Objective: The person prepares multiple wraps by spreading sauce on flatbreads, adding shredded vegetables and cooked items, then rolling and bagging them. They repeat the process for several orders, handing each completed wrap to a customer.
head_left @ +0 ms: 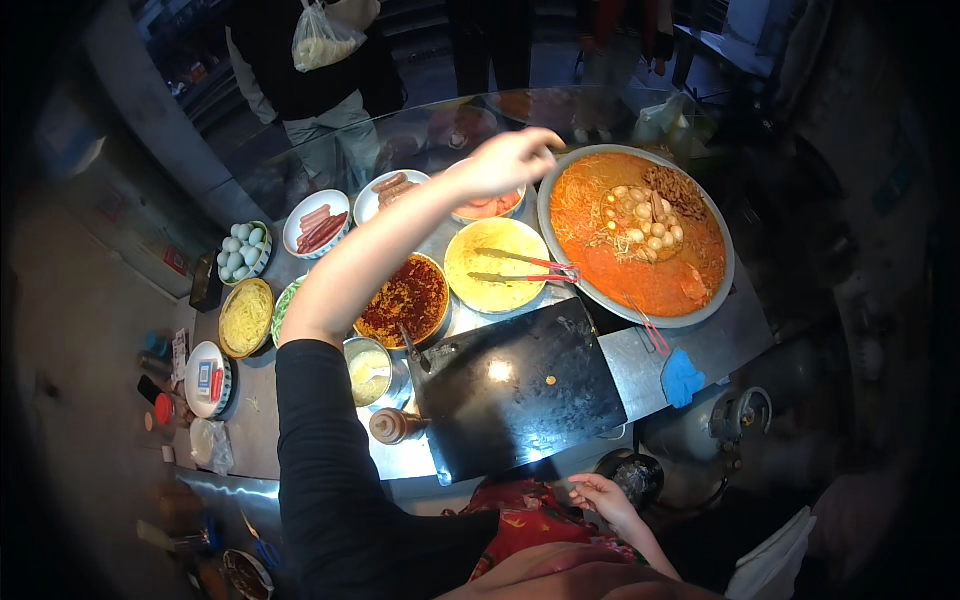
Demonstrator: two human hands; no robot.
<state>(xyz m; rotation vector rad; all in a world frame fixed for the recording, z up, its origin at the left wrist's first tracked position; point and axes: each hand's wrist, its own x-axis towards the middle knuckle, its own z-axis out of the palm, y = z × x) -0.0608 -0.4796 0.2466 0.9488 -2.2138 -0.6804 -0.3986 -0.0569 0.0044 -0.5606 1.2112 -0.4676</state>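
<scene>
My left hand (508, 163) reaches across the counter, its fingers stretched out and slightly blurred, with nothing visible in them. It hovers above a bowl of pink slices (492, 207), beside the rim of a wide basin (732, 262) of red-orange broth with noodles, eggs and brown strips. Close to my body, my right hand (603, 497) hangs below the counter edge with loosely bent fingers apart, holding nothing visible. Between the hands lies a black flat griddle (520, 400) with a small brownish scrap (551, 380) on it. Red-handled tongs (530, 278) rest across a bowl of yellow mixture (490, 240).
Left of the griddle stand a pot of dark chili sauce (405, 290), a brown squeeze bottle (395, 426), shredded yellow food (246, 317), pale eggs (240, 250) and sausages (318, 228). A blue cloth (682, 378) lies right. Beyond the curved glass guard, people stand. A gas cylinder (690, 425) sits below.
</scene>
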